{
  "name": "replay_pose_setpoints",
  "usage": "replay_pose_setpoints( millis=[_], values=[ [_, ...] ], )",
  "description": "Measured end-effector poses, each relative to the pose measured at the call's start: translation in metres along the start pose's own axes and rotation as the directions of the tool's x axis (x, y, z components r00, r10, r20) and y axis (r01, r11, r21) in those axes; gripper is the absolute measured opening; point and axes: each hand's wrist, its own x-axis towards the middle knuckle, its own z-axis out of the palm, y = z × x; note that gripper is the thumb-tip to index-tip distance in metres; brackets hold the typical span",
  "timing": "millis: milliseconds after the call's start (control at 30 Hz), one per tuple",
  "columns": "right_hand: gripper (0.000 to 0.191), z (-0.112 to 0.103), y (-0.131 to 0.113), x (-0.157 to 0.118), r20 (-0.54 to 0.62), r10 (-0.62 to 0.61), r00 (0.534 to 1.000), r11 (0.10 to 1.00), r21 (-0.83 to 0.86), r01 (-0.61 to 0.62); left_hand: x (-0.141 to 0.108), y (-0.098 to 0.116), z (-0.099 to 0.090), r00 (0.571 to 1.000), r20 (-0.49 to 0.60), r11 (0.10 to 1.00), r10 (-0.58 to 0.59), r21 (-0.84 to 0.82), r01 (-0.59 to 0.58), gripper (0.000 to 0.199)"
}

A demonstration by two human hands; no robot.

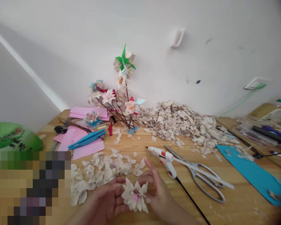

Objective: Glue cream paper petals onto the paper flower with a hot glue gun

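A handmade flower [135, 197] with pointed cream petals and a pink centre faces me, low in the middle of the view. My left hand [105, 198] holds it from the left, its fingers curled behind the petals. On the other side, my right hand [160, 192] grips it too, with the index finger stretched upward. The stem or base of the flower is hidden by the petals and fingers. Just beyond both hands, loose cream petals [107, 168] are spread over the wooden table. A white glue gun [161, 157] lies right of my right hand, beside silver scissors [199, 176].
A large heap of dried petals [175, 122] lies against the wall. Finished flowers on thin stems [127, 106] stand in a small holder. Pink paper [89, 151] and blue tweezers [86, 139] lie left; a blue sheet [250, 172] lies right. The glue gun's black cord [192, 198] crosses the front.
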Motion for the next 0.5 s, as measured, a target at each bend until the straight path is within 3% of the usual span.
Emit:
replay_pose_setpoints(
  millis=[200, 500],
  values=[
    [0.068, -0.0014, -0.0071, 0.0025, 0.063, 0.058, 0.996, 0.989, 0.130, -0.066, -0.0001, -0.0003, -0.0042, 0.999, 0.038, 1.000, -0.002, 0.002, 0.002, 0.017],
    [0.071, -0.0034, -0.0005, -0.0015, 0.103, 0.113, 0.988, 0.988, -0.119, -0.101, -0.0013, -0.0023, 0.0022, 0.999, 0.014, 0.999, -0.031, 0.045, 0.030, 0.018]
  ],
)
